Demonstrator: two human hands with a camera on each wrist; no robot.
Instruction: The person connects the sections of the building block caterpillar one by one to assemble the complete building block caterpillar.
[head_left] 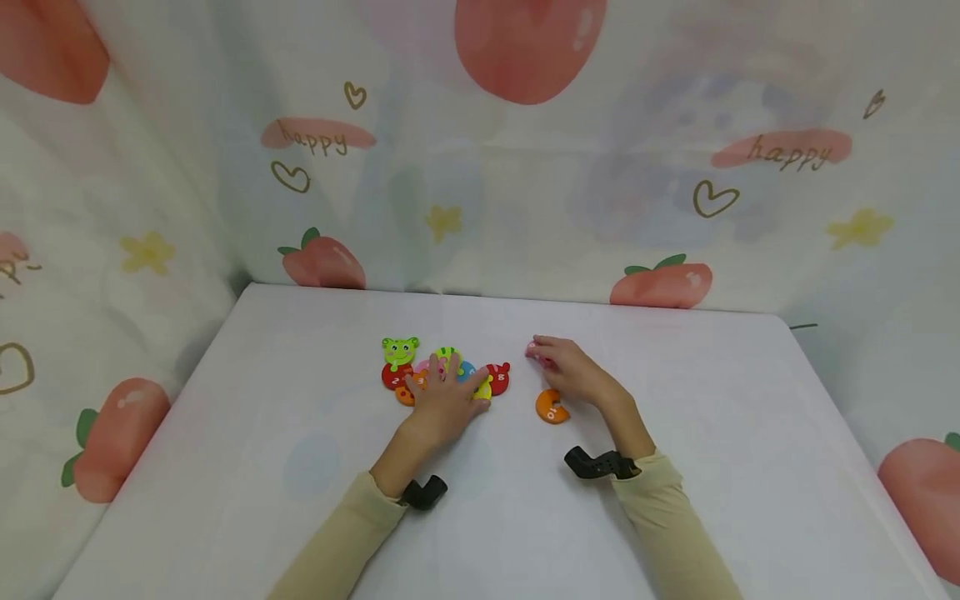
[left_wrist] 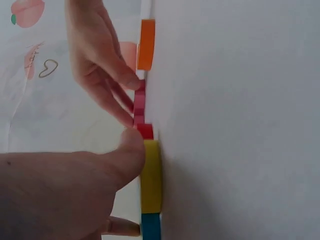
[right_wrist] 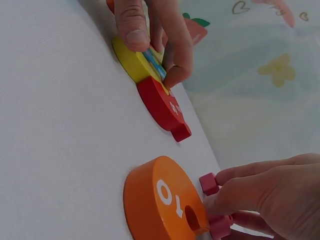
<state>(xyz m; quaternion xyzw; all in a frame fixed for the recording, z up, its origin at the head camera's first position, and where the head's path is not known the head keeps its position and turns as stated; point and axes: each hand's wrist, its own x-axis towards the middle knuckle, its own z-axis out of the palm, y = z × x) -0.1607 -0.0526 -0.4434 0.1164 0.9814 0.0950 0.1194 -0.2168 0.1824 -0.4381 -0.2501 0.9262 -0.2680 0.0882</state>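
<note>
A row of joined wooden caterpillar puzzle pieces lies on the white table, led by a green smiling head piece. My left hand rests over its middle with fingers spread, partly covering the pieces. Its thumb touches the yellow piece, next to the red piece at the row's right end. To the right, apart from the row, my right hand pinches a pink puzzle piece between thumb and fingers. Just in front of that hand lies a loose orange piece marked 10.
White cloth covers the table. Behind it hangs a curtain printed with fruit, hearts and stars, which also runs down the left side. Black wrist mounts sit on both wrists.
</note>
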